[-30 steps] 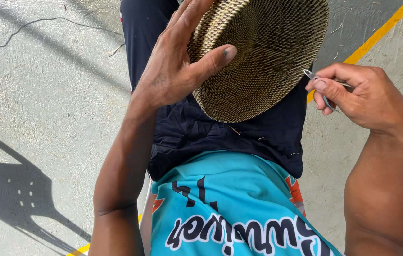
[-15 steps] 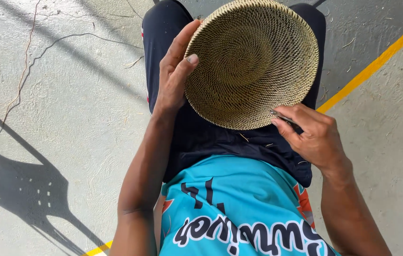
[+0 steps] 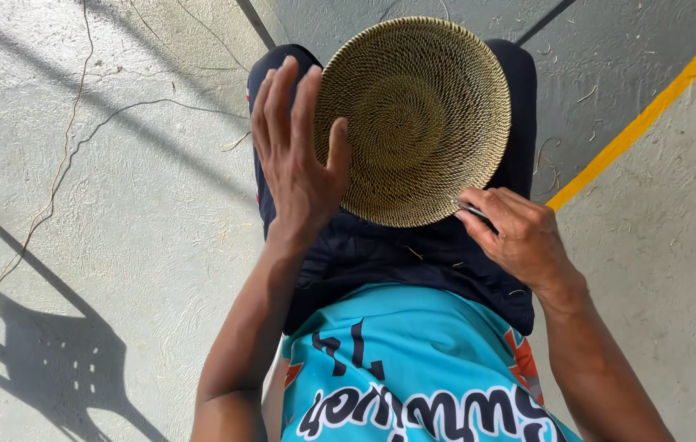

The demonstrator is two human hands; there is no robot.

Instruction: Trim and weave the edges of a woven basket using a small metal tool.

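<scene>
1. The concrete floor (image 3: 102,213) fills the view – pale grey, cracked, with a yellow painted line (image 3: 642,123) running diagonally at the right and the shadow of a chair (image 3: 53,368) at the lower left.
2. The person sits with a turquoise shirt (image 3: 413,368) at the bottom of the view and dark shorts (image 3: 413,254) over the lap.
3. The woven basket (image 3: 413,119) rests on the lap, over the knees. It is round, bowl-shaped, of tan coiled fibre, and its hollow faces up toward the camera. Nothing lies inside it; only the spiral weave shows.
4. The left hand (image 3: 295,155) is spread wide, fingers straight and pointing away from the body. Its thumb presses on the basket's left rim while the palm sits against the outer wall.
5. The right hand (image 3: 520,233) is curled narrow at the basket's lower right rim, fingers pinched on a thin metal tool (image 3: 472,211).
6. The tool is small and silver – only a short length shows between the fingertips, its tip touching the rim.
7. Loose wisps of fibre (image 3: 548,151) lie scattered on the floor just right of the basket.
</scene>
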